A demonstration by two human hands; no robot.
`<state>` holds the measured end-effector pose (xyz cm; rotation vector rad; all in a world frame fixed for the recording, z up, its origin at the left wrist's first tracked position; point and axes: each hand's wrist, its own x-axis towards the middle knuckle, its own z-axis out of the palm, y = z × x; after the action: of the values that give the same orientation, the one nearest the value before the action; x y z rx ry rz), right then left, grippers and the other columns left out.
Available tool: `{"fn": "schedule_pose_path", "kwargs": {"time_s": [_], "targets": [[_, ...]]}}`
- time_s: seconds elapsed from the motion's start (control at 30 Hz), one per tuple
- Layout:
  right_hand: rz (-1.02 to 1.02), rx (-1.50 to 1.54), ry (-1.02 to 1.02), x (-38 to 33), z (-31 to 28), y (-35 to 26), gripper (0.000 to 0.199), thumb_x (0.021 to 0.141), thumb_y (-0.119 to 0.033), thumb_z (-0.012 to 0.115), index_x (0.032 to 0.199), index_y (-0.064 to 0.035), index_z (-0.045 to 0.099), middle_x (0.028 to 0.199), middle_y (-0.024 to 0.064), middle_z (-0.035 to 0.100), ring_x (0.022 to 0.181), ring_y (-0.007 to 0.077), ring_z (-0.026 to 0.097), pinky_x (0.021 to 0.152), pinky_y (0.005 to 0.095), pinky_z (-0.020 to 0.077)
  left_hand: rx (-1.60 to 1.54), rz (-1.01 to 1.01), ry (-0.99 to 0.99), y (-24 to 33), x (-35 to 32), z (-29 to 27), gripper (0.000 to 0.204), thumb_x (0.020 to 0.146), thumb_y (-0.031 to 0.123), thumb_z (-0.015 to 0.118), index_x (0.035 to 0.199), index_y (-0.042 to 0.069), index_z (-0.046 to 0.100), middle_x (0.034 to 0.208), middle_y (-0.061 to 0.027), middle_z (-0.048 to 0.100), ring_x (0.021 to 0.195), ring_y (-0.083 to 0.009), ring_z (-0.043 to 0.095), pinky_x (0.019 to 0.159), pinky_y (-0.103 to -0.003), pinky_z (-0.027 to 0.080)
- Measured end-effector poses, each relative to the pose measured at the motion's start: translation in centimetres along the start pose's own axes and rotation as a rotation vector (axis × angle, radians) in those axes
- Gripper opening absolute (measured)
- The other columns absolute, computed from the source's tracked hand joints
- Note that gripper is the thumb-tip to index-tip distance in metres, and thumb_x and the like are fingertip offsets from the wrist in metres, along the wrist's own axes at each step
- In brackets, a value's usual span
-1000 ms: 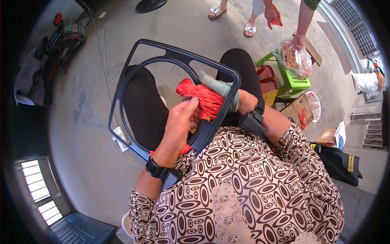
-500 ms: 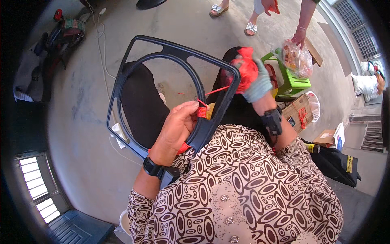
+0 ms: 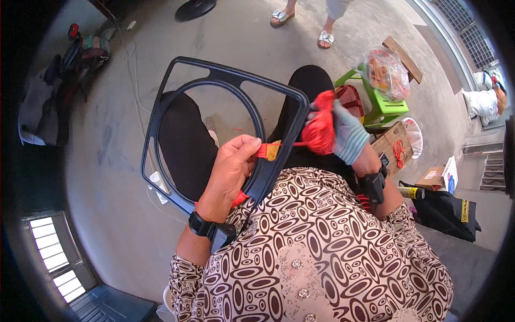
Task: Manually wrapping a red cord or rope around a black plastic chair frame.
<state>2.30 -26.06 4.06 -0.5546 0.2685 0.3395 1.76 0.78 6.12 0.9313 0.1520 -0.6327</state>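
A black plastic frame (image 3: 227, 74), squarish with a round ring inside, rests tilted over my lap. My bare left hand (image 3: 230, 169) is closed round the ring's near right side, its thumb pressed by a tight wrap of red cord (image 3: 262, 151). Beside that wrap a small yellow piece (image 3: 272, 152) shows; I cannot tell what it is. A second red wrap (image 3: 240, 199) lies lower on the ring, partly behind my wrist. My right hand (image 3: 350, 135), in a pale striped glove, grips a bundle of red cord (image 3: 320, 127). One strand runs from the bundle across the frame's edge to the wrap.
To the right stands a green plastic stool (image 3: 387, 107) carrying a clear bag of food (image 3: 385, 75). A wooden board (image 3: 389, 147) with red cord, a cardboard box (image 3: 432, 177) and a black bag (image 3: 442, 212) lie nearer. Another person's sandalled feet (image 3: 325, 39) are ahead. A white cable (image 3: 133, 80) crosses the floor.
My right hand has moved slightly down and right with the cord bundle, and the strand now lies flatter across the frame. The other person's hand has left the bag on the stool.
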Motion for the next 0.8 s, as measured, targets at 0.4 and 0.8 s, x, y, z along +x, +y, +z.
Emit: {"fn": "schedule_pose_path", "kwargs": {"time_s": [0.4,0.8], "targets": [[0.170,-1.326,-0.392,7.5,9.6,2.6,0.048,0.086,-0.026,0.062,0.124,-0.0004,0.049,0.107,0.0083,0.062,0.093,0.0151,0.061,0.083,0.0261,0.0491,0.022,0.040,0.090,0.9,-1.1,1.5,0.019,0.090,0.024,0.056,0.085,0.006,0.058,0.081,-0.0027,0.062,0.071,-0.0114,0.059,0.067,-0.024,0.048],[0.021,0.151,-0.239,9.0,6.2,6.0,0.026,0.089,-0.025,0.053,0.102,-0.0017,0.056,0.108,0.0173,0.061,0.099,0.0281,0.060,0.092,0.0434,0.0468,-0.097,-0.064,0.037,0.5,-0.8,0.1,0.029,0.095,0.026,0.045,0.095,0.001,0.059,0.090,-0.0069,0.064,0.080,-0.0130,0.062,0.071,-0.026,0.050]]}}
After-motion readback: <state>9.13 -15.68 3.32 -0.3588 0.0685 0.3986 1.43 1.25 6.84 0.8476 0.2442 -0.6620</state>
